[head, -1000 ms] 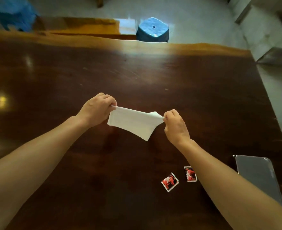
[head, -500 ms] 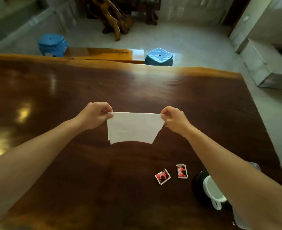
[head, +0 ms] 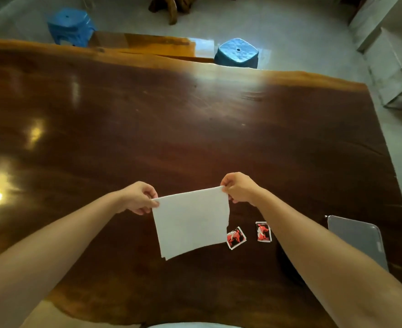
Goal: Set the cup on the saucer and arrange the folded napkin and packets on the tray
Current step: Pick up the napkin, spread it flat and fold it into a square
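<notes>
Napkin [head: 191, 222] is being held lower now, pinched at its top corners by left hand [head: 139, 197] and right hand [head: 239, 188], overlapping one packet [head: 236, 237]; the cup is now being hidden behind the right arm, tray [head: 358, 240] partly covered.

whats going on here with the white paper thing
A person is holding a white napkin up above a dark wooden table, the left hand pinching one top corner and the right hand the other, so it hangs open. Two small red packets lie on the table just right of it, and a grey tray sits at the right edge with nothing visible on it. No cup or saucer can be made out in this view.
</notes>
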Motion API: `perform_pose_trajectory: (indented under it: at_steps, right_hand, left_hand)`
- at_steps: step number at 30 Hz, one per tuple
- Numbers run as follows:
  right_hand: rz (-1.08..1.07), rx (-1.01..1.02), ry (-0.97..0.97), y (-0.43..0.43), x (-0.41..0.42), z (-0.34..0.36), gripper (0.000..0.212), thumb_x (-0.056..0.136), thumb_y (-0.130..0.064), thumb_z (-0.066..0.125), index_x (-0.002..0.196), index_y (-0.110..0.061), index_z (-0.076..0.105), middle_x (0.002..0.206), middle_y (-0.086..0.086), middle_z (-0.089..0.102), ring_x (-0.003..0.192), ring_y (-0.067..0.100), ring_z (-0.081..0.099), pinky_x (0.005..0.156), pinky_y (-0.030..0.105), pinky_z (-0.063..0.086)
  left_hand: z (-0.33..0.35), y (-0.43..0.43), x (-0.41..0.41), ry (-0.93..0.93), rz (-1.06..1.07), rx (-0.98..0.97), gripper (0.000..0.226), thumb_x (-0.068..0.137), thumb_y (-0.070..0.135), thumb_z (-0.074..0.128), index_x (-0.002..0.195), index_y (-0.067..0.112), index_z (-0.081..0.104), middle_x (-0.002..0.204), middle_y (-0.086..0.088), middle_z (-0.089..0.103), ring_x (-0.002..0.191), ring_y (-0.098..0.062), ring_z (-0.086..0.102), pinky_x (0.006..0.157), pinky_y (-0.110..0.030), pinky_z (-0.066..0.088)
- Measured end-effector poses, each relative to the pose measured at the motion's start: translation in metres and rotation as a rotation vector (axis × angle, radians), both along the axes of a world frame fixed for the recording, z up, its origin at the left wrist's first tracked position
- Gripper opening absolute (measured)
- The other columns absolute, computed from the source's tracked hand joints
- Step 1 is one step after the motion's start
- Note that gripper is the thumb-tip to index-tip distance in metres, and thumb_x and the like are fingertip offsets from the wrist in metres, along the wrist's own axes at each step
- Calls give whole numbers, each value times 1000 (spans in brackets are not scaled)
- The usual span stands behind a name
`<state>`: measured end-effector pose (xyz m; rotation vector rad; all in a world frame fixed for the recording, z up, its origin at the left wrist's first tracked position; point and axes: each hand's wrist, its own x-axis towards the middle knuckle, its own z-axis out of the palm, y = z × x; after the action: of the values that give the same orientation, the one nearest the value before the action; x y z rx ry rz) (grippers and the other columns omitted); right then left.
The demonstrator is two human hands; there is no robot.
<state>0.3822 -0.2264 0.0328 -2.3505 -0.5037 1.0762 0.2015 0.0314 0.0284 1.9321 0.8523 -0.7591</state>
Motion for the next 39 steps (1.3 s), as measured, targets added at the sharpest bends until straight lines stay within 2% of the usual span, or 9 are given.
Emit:
perform_pose_trajectory:
  at_steps: [7,12,17,24,28,30,33,37,39]
  right_hand:
    - [-236,0,-183,39,29,-78,8,99,-17,59,94,-22,64,97,0,66,87,15,62,61,21,43]
    - [-407,-52,-117,51,59,-102,20,94,-29,67,109,-20,58,99,-4,63,89,14,61,70,25,50]
    - [-405,-245,61,12,28,-117,16,93,-34,67,83,-24,60,85,0,70,76,14,70,74,37,63]
    - [-471,-239,133,-23,-42,-115,18,91,-35,69,82,-22,60,89,3,68,77,19,70,75,41,63]
    - [-472,-258,46,-17,-62,-112,22,88,-33,71,92,-15,58,95,4,61,84,19,60,71,34,51]
    - [-475,-238,91,-15,-70,-113,21,87,-31,71,89,-15,58,94,5,62,85,25,65,77,41,57]
    - [-490,-207,152,-13,-76,-116,16,87,-24,69,81,-10,62,88,10,67,79,30,70,76,47,62]
    - [-628,-84,354,-12,-72,-112,11,92,-15,64,86,-7,68,83,13,70,68,22,68,65,36,64]
    - [-680,-24,472,-13,-66,-105,7,94,-14,64,91,-8,65,79,10,67,67,20,66,58,32,61]
  left_hand:
    - [-90,11,47,-214,289,160,4,91,21,71,90,20,67,90,-5,73,82,-22,71,67,-33,58]
    - [-125,33,87,-142,678,227,29,92,26,69,118,19,59,112,-5,69,98,-24,68,86,-45,60]
    - [-140,11,57,-82,483,393,31,91,40,68,110,16,61,95,1,63,85,-19,64,68,-32,52]
    - [-135,-40,-3,10,483,310,28,86,43,73,98,21,63,80,10,61,84,-20,67,79,-42,61]
    - [-129,-65,-3,41,659,236,22,86,33,77,77,23,60,82,2,65,73,-21,66,74,-44,63]
    - [-128,-73,-1,49,798,165,23,87,23,78,73,22,59,89,-4,67,72,-20,64,67,-41,64]
    - [-128,-79,-3,50,990,4,12,88,13,75,82,13,65,103,-12,69,91,-29,68,71,-43,62]
    - [-123,-83,-11,45,1169,-104,5,93,14,69,93,9,67,103,-11,65,94,-26,64,86,-51,60]
    - [-116,-82,-14,43,1256,-189,23,94,16,69,114,7,65,110,-10,63,101,-27,60,87,-51,59]
